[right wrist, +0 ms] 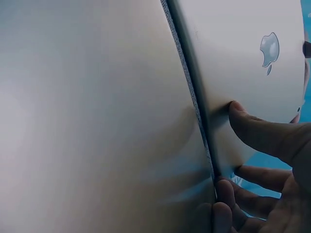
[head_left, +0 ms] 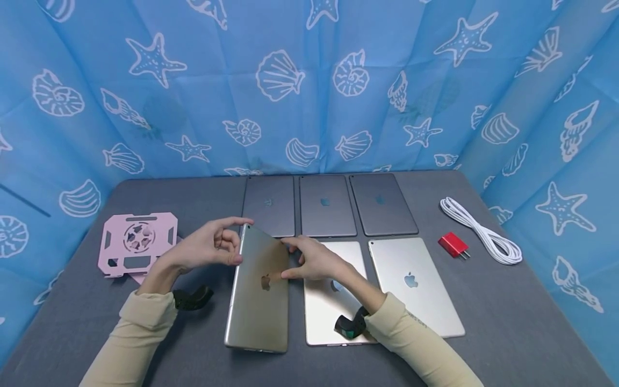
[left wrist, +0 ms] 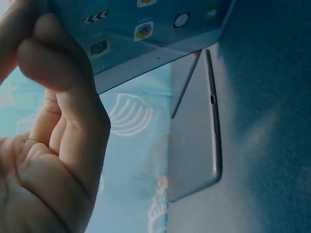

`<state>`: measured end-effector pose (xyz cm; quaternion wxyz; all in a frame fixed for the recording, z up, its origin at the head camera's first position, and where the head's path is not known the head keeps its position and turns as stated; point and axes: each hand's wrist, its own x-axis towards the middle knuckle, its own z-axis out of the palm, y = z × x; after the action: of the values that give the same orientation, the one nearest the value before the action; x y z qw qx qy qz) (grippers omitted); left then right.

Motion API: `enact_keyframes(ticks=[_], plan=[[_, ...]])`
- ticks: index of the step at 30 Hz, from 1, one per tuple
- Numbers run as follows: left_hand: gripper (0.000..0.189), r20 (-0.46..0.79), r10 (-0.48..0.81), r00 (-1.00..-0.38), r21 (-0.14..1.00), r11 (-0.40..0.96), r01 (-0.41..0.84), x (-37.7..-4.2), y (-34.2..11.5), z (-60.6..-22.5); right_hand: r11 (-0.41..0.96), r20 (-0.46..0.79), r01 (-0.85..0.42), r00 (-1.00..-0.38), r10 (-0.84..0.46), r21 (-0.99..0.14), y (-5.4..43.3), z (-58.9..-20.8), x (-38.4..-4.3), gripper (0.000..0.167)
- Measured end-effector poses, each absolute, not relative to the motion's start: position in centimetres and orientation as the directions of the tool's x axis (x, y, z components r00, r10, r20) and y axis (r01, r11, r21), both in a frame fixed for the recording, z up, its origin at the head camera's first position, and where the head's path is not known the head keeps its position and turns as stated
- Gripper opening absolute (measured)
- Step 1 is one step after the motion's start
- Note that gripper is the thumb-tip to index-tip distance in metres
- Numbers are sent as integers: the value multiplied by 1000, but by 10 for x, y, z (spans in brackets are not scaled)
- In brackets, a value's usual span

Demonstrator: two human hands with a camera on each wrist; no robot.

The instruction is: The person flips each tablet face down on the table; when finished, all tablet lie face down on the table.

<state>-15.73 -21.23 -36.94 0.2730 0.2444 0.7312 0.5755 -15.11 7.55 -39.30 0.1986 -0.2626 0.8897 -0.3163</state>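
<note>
A silver tablet [head_left: 258, 314] is tilted up off the table, its apple-logo back toward the head camera. On its upper left edge my left hand [head_left: 205, 245] grips it, index finger at the top corner and thumb lower down. My right hand [head_left: 318, 260] holds the upper right side, the thumb [right wrist: 248, 124] lying on the back near the logo. Below, in the left wrist view, the tablet's lit screen [left wrist: 146, 48] shows app icons. Just right of it, another silver tablet [head_left: 321, 317] lies back up, partly covered by my right hand and wrist.
Another silver tablet [head_left: 418, 290] lies to the right. Three dark grey tablets [head_left: 268, 212] form a back row by the blue curtain [head_left: 213, 107]. A pink case [head_left: 137, 244] sits left; a red charger plug [head_left: 453, 244] and coiled white cable [head_left: 483, 231] lie right.
</note>
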Motion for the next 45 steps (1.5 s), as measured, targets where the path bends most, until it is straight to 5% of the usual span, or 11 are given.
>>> enact_keyframes(ticks=[17,45], plan=[[92,-115,686,-718,977,207,42,-154,-228,-391,670,-192,-329,-792,-579,-666,77,-394,-149,78],[82,-209,623,-754,880,456,134,-156,-227,-416,702,-193,-261,-846,-497,-662,75,-397,-153,77]])
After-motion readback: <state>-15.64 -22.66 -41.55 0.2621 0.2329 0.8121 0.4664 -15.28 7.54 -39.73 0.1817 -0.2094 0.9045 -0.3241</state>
